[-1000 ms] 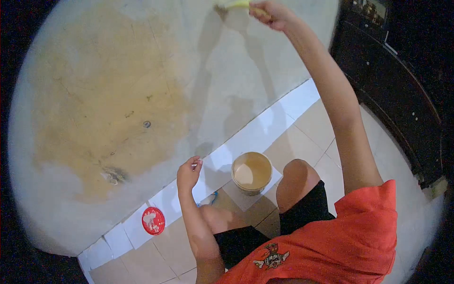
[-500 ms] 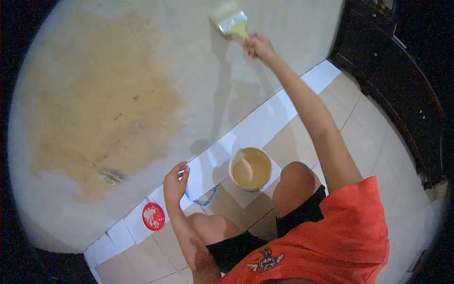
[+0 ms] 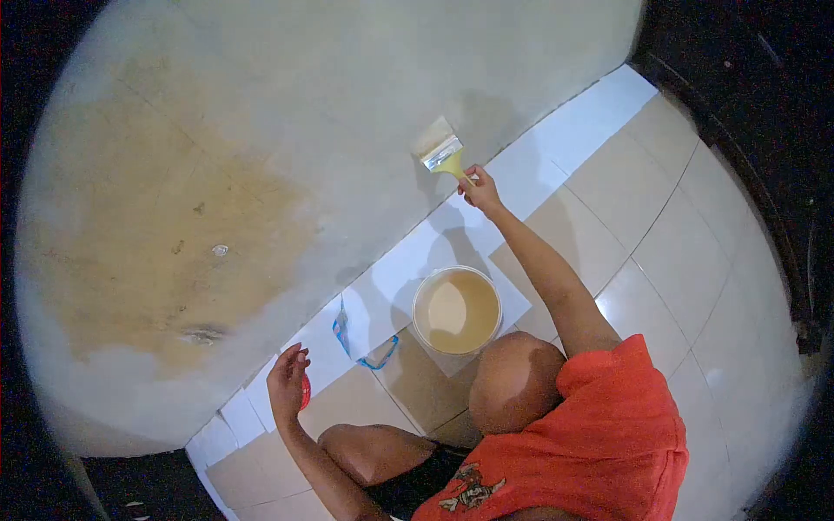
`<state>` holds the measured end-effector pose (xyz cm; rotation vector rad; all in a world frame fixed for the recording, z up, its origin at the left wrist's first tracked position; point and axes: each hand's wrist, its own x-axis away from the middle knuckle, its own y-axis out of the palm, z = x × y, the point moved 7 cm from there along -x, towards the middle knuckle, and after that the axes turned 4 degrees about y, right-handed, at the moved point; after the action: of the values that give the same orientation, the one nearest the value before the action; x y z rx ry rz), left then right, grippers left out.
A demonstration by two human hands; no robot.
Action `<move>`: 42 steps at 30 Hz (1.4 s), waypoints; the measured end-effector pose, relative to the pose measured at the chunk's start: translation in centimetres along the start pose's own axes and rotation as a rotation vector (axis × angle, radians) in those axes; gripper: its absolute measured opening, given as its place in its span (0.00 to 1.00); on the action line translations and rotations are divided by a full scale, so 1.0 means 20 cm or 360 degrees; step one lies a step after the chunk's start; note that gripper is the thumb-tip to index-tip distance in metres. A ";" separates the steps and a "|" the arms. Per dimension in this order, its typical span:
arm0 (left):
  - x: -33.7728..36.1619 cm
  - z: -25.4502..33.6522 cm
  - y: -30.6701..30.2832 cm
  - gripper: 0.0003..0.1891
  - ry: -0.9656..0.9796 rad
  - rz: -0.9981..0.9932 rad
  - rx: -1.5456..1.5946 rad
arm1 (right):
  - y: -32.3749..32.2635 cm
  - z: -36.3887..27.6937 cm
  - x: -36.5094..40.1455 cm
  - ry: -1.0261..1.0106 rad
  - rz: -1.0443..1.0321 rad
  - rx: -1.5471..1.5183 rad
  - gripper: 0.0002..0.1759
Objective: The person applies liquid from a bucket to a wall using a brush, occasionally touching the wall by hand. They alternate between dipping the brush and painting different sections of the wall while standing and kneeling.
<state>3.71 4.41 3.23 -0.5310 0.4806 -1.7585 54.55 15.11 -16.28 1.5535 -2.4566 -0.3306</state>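
My right hand (image 3: 479,189) grips the yellow handle of a wide paintbrush (image 3: 441,148), its pale bristles pointing up and left, over the lower part of the wall (image 3: 365,113). Below it on the floor stands an open bucket (image 3: 457,310) of beige paint. My left hand (image 3: 287,375) is off to the left, fingers loosely curled and apart, holding nothing. Behind that hand a red lid (image 3: 305,392) shows only in part. A large tan patch (image 3: 165,234) with scuffs covers the wall's left side; grey-white surrounds it.
White sheets (image 3: 395,269) line the floor along the wall base. A clear bag with blue edging (image 3: 365,349) lies between the bucket and my left hand. Beige tiles (image 3: 647,195) spread rightward. Dark furniture (image 3: 747,130) stands at the right edge.
My right hand has come down along the wall with the paintbrush, nearer the bucket. My left hand has shifted down and left, now covering most of the red lid. The view has also moved.
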 end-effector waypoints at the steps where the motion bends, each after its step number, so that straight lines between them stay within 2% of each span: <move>1: 0.00 -0.01 -0.01 0.17 -0.0024 0.0017 0.0033 | 0.00 0.02 0.00 0.0003 0.0000 -0.0009 0.09; 7: 0.03 0.02 -0.02 0.19 -0.0075 0.0027 0.0007 | -0.09 0.22 -0.01 0.0015 0.0090 -0.0003 0.09; 9: 0.02 0.02 -0.02 0.19 -0.0060 0.0038 0.0024 | -0.15 0.25 0.01 -0.0215 0.0304 0.0459 0.09; 11: 0.04 0.03 -0.02 0.18 -0.0072 0.0093 0.0117 | -0.26 0.37 0.11 0.0092 0.0452 0.0696 0.13; 13: 0.04 0.05 -0.02 0.18 -0.0053 0.0089 0.0097 | -0.38 0.54 0.17 0.0413 0.0437 0.0976 0.16; 16: 0.06 0.05 -0.03 0.18 -0.0071 0.0061 0.0115 | -0.36 0.52 0.26 0.0286 0.0547 0.1151 0.11; 19: 0.04 0.07 0.00 0.19 -0.0021 0.0060 0.0108 | -0.20 0.45 0.14 0.0235 0.0492 0.1024 0.11; 21: 0.02 0.06 0.01 0.20 -0.0009 0.0049 0.0129 | 0.12 -0.07 0.31 0.0399 0.0250 0.0506 0.11; 24: 0.00 0.06 0.03 0.20 0.0037 0.0018 0.0160 | 0.34 -0.23 0.23 0.0436 0.0252 0.0492 0.12; 25: -0.01 0.06 0.04 0.20 0.0058 -0.0005 0.0170 | 0.43 -0.34 0.24 0.0377 0.0163 0.0543 0.13; 30: -0.08 0.07 0.10 0.19 0.0152 -0.0052 0.0170 | 0.63 -0.78 0.42 0.0324 0.0035 0.0491 0.13; 32: -0.12 0.05 0.12 0.19 0.0187 -0.0079 0.0127 | 0.72 -0.98 0.48 0.0197 -0.0169 0.0346 0.12; 34: -0.15 0.01 0.13 0.17 0.0257 -0.0026 0.0121 | 0.77 -1.23 0.54 -0.0030 -0.0227 0.0323 0.11; 36: -0.15 0.04 0.14 0.17 0.0244 -0.0008 0.0095 | 0.85 -1.45 0.57 -0.0309 -0.0441 0.0243 0.11; 39: -0.17 0.05 0.15 0.17 0.0227 -0.0034 0.0083 | 0.90 -1.57 0.52 -0.0492 -0.0647 0.0082 0.09; 42: -0.17 0.06 0.15 0.17 0.0272 -0.0048 -0.0031 | 0.89 -1.39 0.36 -0.0577 -0.0550 0.0308 0.08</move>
<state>7.48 6.90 2.25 -0.4048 0.6124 -1.8386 44.63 14.05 16.03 2.1785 -2.5290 -0.4804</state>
